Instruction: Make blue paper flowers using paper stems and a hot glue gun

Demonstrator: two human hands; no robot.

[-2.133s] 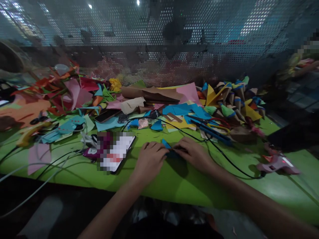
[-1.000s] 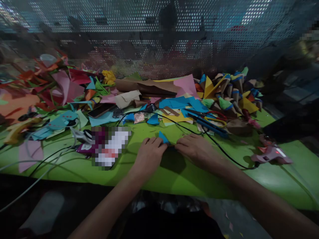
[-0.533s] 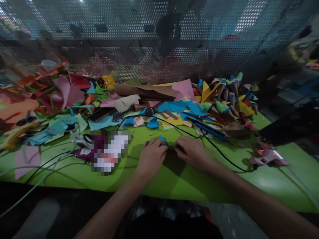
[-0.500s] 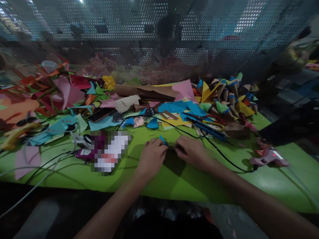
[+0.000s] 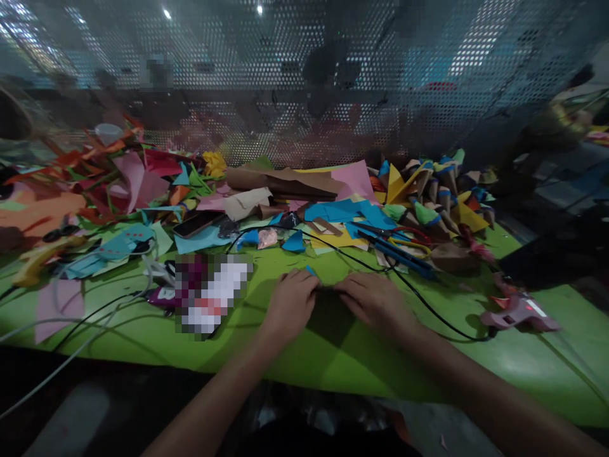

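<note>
My left hand (image 5: 292,301) is closed over the green table surface, its fingers pinching a small blue piece of paper (image 5: 310,270) whose tip pokes up past the knuckles. Just to the right, my right hand (image 5: 373,303) has its fingertips drawn together, facing those of the left across a narrow gap. Something thin and dark seems to span that gap, but dim light keeps me from making it out. Beyond the hands, a blue paper scrap (image 5: 294,241) and a crumpled pink scrap (image 5: 267,238) lie on the table.
Heaps of coloured paper (image 5: 128,184) line the back, with paper cones (image 5: 440,184) at right. Scissors (image 5: 399,238) and a black cable (image 5: 342,247) lie beyond my hands. A pink glue gun (image 5: 518,311) rests at right, a phone (image 5: 197,223) at left. A perforated screen (image 5: 285,76) stands behind.
My right hand has flattened slightly, its fingers stretching further toward the left. The left hand keeps its pinch on the blue paper. The whole view has shifted a little.
</note>
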